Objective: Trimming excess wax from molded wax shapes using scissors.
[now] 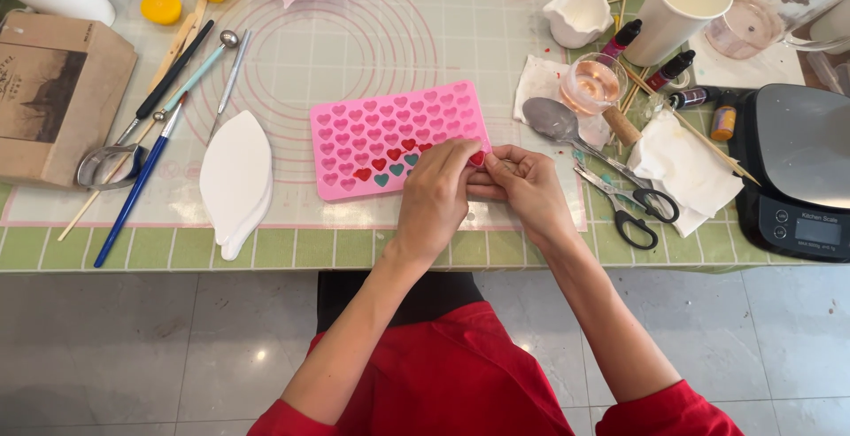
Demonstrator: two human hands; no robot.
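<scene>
Both hands, left hand (pixel 436 197) and right hand (pixel 524 185), pinch a small red heart (pixel 477 159) at the pink mould's (pixel 390 131) four-o'clock corner (fingers clamped together); demoulding step, needing gentle peeling.

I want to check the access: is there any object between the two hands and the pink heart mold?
Nothing visible. The left hand and right hand rest at the pink heart mold, pinching its right corner directly.

Craft table: silicone mould (pixel 398 139), brushes (pixel 137 184), scale (pixel 797 170).
</scene>
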